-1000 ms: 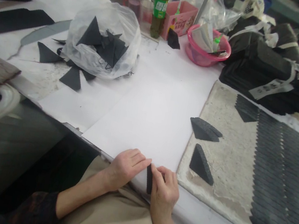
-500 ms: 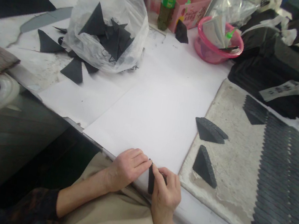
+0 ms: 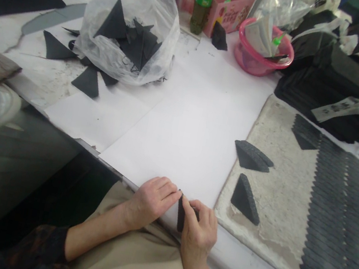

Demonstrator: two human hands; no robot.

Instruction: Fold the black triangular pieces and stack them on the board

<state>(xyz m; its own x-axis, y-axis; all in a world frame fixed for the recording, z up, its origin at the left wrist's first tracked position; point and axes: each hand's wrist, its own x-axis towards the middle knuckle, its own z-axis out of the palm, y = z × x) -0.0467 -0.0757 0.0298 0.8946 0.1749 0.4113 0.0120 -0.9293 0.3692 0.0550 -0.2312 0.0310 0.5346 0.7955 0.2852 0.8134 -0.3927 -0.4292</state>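
At the table's front edge, a small black flat piece (image 3: 181,216) is pinched between my two hands. My left hand (image 3: 153,202), fingers curled, presses its fingertips on the upper end of the piece. My right hand (image 3: 201,226) grips the same piece from the right, its index finger along the top; part of the piece is hidden under the fingers. To the right, on a pale grey board (image 3: 281,189), lie a black triangular piece (image 3: 244,201) and a small overlapping stack of similar pieces (image 3: 252,156). Long overlapping rows of black pieces (image 3: 331,217) cover the board's right side.
A clear plastic bag (image 3: 165,16) of black pieces stands at the back left, with loose ones beside it. Behind are a green-labelled bottle (image 3: 201,11), a pink box (image 3: 234,7) and a pink basin (image 3: 259,65). Bundled black stacks (image 3: 340,88) sit at the back right.
Both hands stay almost where they were, still holding the black piece. The whole view has shifted slightly; nothing was picked up or let go.
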